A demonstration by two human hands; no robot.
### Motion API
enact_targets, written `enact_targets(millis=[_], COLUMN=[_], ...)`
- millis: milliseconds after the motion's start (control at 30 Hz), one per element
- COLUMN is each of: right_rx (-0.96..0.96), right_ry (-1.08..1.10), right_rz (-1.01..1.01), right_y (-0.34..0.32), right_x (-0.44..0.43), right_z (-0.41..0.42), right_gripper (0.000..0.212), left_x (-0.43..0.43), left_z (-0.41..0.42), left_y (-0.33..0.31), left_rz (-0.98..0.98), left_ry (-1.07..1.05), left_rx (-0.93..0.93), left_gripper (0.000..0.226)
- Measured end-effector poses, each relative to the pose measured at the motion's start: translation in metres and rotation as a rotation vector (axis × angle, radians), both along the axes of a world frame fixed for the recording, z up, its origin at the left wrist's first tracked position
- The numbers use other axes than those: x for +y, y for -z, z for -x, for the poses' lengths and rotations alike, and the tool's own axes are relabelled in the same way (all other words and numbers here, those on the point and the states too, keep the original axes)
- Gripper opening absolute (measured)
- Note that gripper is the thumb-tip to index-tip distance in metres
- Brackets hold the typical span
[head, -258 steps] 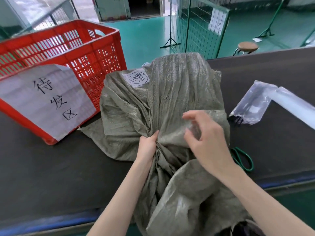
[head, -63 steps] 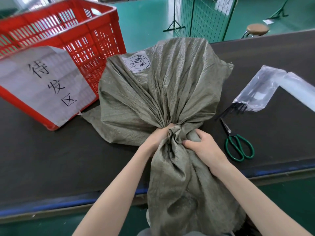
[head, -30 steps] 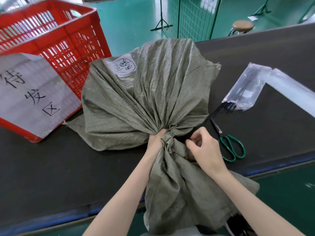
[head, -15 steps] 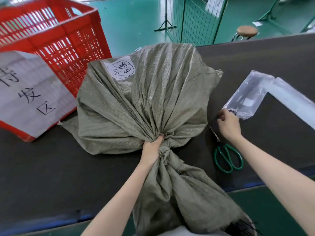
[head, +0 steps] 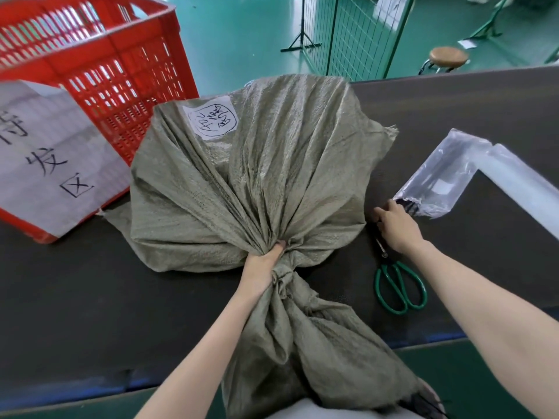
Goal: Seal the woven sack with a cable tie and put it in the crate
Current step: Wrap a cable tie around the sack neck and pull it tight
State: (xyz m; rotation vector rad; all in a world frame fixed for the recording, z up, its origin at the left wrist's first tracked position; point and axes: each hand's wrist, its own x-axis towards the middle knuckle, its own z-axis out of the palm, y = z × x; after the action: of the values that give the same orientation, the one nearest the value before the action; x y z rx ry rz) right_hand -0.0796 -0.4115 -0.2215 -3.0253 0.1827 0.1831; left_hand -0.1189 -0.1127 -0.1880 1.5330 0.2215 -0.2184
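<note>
Left hand (head: pixel 266 267) clamped round the gathered neck of the sack (head: pixel 251 182), fingers wrapped tight on the bunched cloth. Right hand (head: pixel 396 228) out to the right of the sack, at the mouth of the clear bag (head: pixel 438 176) of black cable ties (head: pixel 409 205). Fingers curled in at the tie ends; pinching one or not, cannot tell from here.

Sack lying on the worktop (head: pixel 90 297), bulging body away from the person, loose mouth trailing over the near edge. No tie on the neck yet. Crate (head: pixel 99 55) just behind and left of the sack, touching or nearly so.

To do this step well: draw out a single tie, not a clump. Keep the neck squeezed hard, no slackening, or the gathers spring open. Loop the tie just on the body side of the gripping fist, where the cloth is narrowest. Probably awkward one-handed, so feeding the tail may call for a thumb from the holding hand.

Scissors (head: pixel 399 285) right of the sack's neck, green handles toward the person, blades under the reaching wrist.

Worktop dark and matt, blue lip along the near edge. White paper sign (head: pixel 51 164) with handwritten characters on the crate's front. Beyond the sack: green floor, wire mesh panel (head: pixel 348 34), round wooden stool (head: pixel 447 55).
</note>
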Motion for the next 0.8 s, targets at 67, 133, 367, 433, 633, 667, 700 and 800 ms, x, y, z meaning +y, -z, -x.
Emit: enact_targets(millis=[67, 133, 367, 433, 633, 667, 700, 800], right_rx=[0.014, 0.037, -0.027, -0.013, -0.142, -0.18, -0.221, -0.316], right_ry=[-0.046, -0.107, -0.044, -0.002, 0.263, 0.318, 0.36, 0.399], right_rz=[0.062, 0.142, -0.027, -0.041, -0.134, -0.173, -0.205, -0.297], right_y=[-0.002, -0.002, -0.003, -0.003, -0.001, -0.002, -0.003, -0.01], right_x=[-0.005, -0.011, -0.018, -0.019, -0.023, -0.023, -0.022, -0.016], right_z=[0.004, 0.009, 0.024, 0.03, 0.045, 0.046, 0.047, 0.051], right_gripper=[0.02, 0.027, 0.027, 0.026, 0.025, 0.024, 0.023, 0.021], left_x=[0.001, 0.001, 0.0, 0.0, 0.004, 0.004, 0.004, 0.006], left_z=[0.001, 0.002, 0.004, 0.005, 0.006, 0.006, 0.006, 0.006], left_y=[-0.001, -0.002, -0.011, -0.012, -0.01, -0.01, -0.01, -0.009], left_rz=[-0.005, -0.019, 0.008, 0.007, 0.024, 0.027, 0.031, 0.039], left_ry=[0.009, 0.018, 0.008, 0.011, 0.01, 0.006, 0.001, -0.011], left_rx=[-0.007, -0.009, 0.004, 0.011, 0.101, 0.112, 0.116, 0.129], left_gripper=[0.034, 0.035, 0.034, 0.035, 0.041, 0.042, 0.044, 0.048])
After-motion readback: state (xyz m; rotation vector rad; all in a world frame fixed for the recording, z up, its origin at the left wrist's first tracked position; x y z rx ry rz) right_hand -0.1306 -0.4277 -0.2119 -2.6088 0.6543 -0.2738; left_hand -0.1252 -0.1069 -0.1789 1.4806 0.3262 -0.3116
